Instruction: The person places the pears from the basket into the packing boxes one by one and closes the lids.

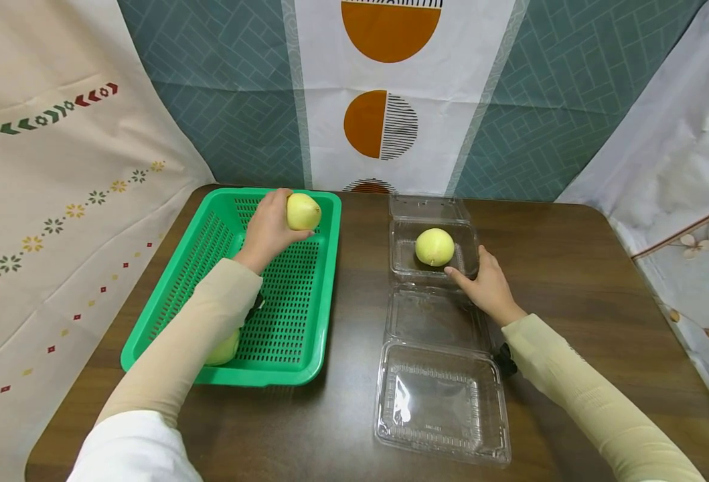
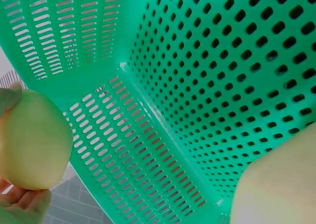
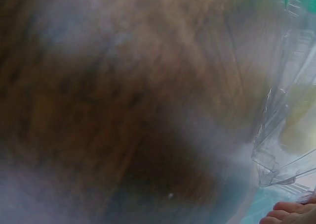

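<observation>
A pale yellow round fruit (image 1: 303, 211) is gripped in my left hand (image 1: 270, 227), above the far right part of the green plastic basket (image 1: 332, 268). In the left wrist view the fingers curl round the fruit (image 2: 34, 140) beside the slotted basket wall. Another pale yellow fruit (image 1: 435, 246) sits in the far clear plastic clamshell container (image 1: 402, 264). My right hand (image 1: 489, 288) is at that container's near right corner, thumb right at the rim and fingers loosely spread along its right side. Part of a third fruit (image 1: 224, 349) shows in the basket under my left forearm.
A second clear clamshell container (image 1: 441, 448) lies opened nearer me on the brown wooden table (image 1: 571, 281), its lid against the far one. The far container's raised lid (image 1: 429, 209) is close to the patterned cloth (image 1: 384, 107) behind. More cloth hangs on both sides.
</observation>
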{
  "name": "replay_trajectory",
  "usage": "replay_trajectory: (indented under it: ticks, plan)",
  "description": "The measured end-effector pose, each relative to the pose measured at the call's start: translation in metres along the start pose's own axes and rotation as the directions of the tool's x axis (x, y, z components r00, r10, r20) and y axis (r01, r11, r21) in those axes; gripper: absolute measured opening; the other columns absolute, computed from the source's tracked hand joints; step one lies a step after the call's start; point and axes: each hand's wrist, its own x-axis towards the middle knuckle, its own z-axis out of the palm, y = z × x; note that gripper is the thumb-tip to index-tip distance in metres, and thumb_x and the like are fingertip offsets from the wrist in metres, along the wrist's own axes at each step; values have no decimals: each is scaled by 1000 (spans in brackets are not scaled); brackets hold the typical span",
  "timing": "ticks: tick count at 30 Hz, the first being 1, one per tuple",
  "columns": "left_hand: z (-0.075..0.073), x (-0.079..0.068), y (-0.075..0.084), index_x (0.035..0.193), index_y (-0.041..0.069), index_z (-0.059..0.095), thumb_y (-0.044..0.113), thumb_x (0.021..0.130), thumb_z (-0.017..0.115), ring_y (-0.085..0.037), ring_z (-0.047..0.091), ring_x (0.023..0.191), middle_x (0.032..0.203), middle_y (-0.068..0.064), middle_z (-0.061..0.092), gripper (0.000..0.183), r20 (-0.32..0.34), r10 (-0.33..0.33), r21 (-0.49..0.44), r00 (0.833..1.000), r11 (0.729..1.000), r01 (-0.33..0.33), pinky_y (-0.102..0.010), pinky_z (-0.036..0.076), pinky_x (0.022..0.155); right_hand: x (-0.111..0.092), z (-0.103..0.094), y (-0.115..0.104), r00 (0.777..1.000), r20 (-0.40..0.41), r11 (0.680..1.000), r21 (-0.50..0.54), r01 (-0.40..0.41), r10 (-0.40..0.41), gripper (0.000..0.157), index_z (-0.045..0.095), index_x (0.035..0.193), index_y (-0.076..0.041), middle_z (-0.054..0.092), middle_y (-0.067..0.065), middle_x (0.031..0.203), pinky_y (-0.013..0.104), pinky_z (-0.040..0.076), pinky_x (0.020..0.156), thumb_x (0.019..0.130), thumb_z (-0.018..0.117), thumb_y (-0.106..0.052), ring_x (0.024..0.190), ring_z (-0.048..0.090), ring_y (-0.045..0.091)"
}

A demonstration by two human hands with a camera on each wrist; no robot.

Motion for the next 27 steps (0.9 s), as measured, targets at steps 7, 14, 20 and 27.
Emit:
replay_trajectory:
  ticks: [7,14,20,27]
  plan:
    - [0,4,4,130,-2,42,22,71,83,-36,48,111,127,-21,50,76,10,24,5,1000,1000,-24,-52,45,87,-1,-2,0,1000,7,1000,-3,-3,3,102,3,148,11,13,37,150,64,26,106,90,51,-58,136,21,52]
    - [-2,7,11,131,-1,42,23,71,84,-35,48,111,128,-20,49,77,14,37,11,999,999,-37,-51,46,87,0,-1,-1,1000,8,1000,9,-8,8,102,3,148,10,12,36,151,64,24,106,90,52,-59,137,20,51]
    - [0,8,20,130,0,43,24,71,83,-34,47,112,129,-18,49,75,25,49,-17,998,999,-49,-50,46,87,-2,-2,1,1000,8,1000,7,-9,9,103,5,148,10,13,36,151,64,25,106,89,52,-60,137,20,51]
    - [2,9,27,128,1,44,24,70,84,-32,48,110,126,-17,51,73,25,55,-44,998,998,-54,-49,47,86,-2,-5,0,1000,8,1000,9,-2,2,102,4,148,11,13,36,151,64,25,106,89,52,-58,137,20,51]
